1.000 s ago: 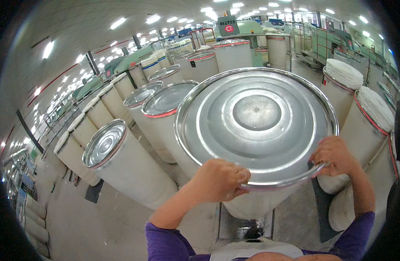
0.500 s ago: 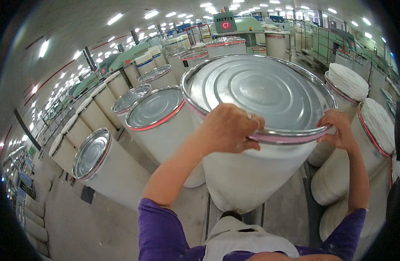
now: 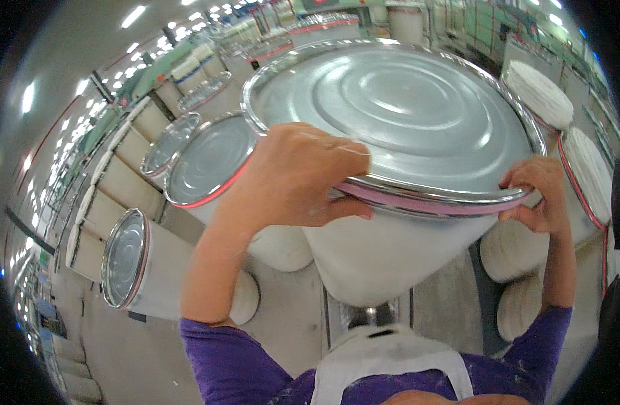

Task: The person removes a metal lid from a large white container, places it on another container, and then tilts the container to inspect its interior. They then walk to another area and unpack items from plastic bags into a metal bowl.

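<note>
A large white sliver can (image 3: 384, 246) stands right before me, capped by a round grey metal plate (image 3: 418, 121) with raised rings. A shiny metal rim and a pink band (image 3: 418, 201) run round its top. My left hand (image 3: 310, 174) is closed over the near left part of the rim, fingers on top and thumb beneath the band. At the near right, my right hand (image 3: 536, 192) pinches the same rim, its thumb under the edge. The can appears tilted, though its far side and much of its base are hidden.
Other sliver cans with metal tops stand at the left, one with a red band (image 3: 212, 160) and one nearer (image 3: 126, 260). Cans heaped with white sliver (image 3: 541, 94) crowd the right. Dark floor strips (image 3: 327, 317) run below the can. Green machinery (image 3: 482, 23) stands behind.
My view has dipped and the can looks larger and closer. My left hand has shifted left in the picture, still on the rim; my right hand keeps its hold.
</note>
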`<action>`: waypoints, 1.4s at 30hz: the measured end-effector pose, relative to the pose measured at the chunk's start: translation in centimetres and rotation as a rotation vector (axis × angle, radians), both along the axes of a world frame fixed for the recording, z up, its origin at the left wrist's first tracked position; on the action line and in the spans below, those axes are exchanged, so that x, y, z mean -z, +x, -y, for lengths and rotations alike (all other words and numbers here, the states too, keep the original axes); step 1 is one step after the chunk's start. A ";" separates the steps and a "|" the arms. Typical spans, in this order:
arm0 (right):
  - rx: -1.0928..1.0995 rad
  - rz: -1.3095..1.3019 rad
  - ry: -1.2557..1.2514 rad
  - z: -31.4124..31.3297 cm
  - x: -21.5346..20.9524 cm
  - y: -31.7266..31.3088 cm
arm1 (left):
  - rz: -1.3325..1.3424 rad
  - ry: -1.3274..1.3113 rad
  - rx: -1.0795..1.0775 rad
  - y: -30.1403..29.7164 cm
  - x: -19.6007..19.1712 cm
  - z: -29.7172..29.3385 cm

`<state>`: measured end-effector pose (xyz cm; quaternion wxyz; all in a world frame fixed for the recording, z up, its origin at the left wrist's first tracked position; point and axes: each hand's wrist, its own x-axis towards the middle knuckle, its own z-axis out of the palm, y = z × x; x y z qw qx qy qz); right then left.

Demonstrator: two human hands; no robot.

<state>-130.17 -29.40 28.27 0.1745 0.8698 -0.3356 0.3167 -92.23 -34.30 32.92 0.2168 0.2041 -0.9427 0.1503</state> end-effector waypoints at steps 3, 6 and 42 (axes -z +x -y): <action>-0.078 -0.095 -0.012 1.2 -1.3 3.4 | -0.094 0.051 0.029 3.3 1.1 -0.4; -0.165 -0.134 0.109 2.2 -1.8 7.6 | -0.141 0.064 -0.062 7.2 2.8 -2.0; 0.472 0.066 0.195 27.8 2.1 15.6 | -0.184 -0.182 -0.584 15.3 20.3 19.6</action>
